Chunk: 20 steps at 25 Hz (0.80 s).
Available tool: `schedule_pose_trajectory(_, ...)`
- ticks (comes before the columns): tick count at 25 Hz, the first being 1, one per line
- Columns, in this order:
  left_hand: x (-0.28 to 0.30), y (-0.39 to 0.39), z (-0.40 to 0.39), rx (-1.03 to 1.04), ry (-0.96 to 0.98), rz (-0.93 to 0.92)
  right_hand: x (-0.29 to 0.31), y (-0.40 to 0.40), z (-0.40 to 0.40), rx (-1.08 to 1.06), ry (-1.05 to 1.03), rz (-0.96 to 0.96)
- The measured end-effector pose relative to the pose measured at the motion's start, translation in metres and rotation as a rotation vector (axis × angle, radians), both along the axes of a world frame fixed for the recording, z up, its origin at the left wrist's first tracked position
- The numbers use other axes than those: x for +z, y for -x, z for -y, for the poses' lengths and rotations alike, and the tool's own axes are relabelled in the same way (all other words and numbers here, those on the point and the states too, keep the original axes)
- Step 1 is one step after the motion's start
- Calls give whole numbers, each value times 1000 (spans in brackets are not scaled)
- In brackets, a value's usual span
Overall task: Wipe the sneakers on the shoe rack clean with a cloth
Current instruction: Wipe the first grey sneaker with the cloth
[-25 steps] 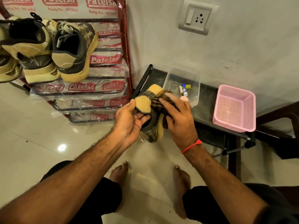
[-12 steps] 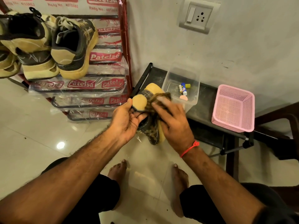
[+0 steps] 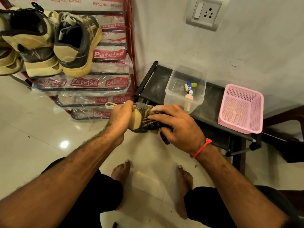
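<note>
Fingers of the left hand [image 3: 120, 119] curl round the heel end of a tan-and-dark sneaker [image 3: 139, 118], with its pull loop sticking out just left of the knuckles. Fingers of the right hand [image 3: 178, 125] lie fairly straight across a dark striped cloth [image 3: 152, 125] and press it flat against the shoe's side, while the thumb is hidden underneath. A second ago the sneaker stood more upright between the hands, heel up, with the right hand over its upper part; now it lies nearly level, heel to the left, and the right hand has slid along it to the right. Both hands have also spread a little further apart.

Up and to the left of the left fingers, a red metal shoe rack [image 3: 131, 46] wrapped in printed plastic carries two more sneakers [image 3: 54, 43] of the same kind, heels facing out, unchanged from before. Just beyond the right fingers a low black shelf [image 3: 153, 83] runs along the wall. On it stands a clear plastic tub [image 3: 171, 94] holding a few small items, and further right a pink mesh basket [image 3: 241, 109]. Below the hands, two bare feet [image 3: 120, 171] rest on the glossy tiled floor [image 3: 41, 129].
</note>
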<state>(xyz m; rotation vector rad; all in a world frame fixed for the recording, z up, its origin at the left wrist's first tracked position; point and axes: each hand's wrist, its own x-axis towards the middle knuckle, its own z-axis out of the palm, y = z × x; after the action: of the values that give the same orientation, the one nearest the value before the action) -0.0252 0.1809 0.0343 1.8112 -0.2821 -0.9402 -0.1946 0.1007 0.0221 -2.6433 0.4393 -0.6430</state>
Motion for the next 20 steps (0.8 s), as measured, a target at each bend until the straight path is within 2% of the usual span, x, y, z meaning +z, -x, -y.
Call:
schedule_pose_trajectory(4, -2, -10, -10, -103, -71, 161, 4, -4, -3, -14, -366, 93)
schedule_pose_trajectory(8, -5, -26, -23, -264, -12, 214, -2, -16, -13, -98, -534, 81)
schedule_pose_trajectory(10, -6, -34, -29, -301, 126, 207, -3, -18, -29, -24, -508, 127)
schedule_pose_trajectory(13, -6, -43, -34, -369, 311, 249, -7, -10, -30, 115, -301, 135)
schedule_pose_trajectory(17, -9, -46, -33, -403, 401, 316, -13, -3, -7, -92, -373, 110)
schedule_pose_trajectory(20, -12, -45, -32, -454, 448, 320, -5, -10, -40, 143, -276, 158)
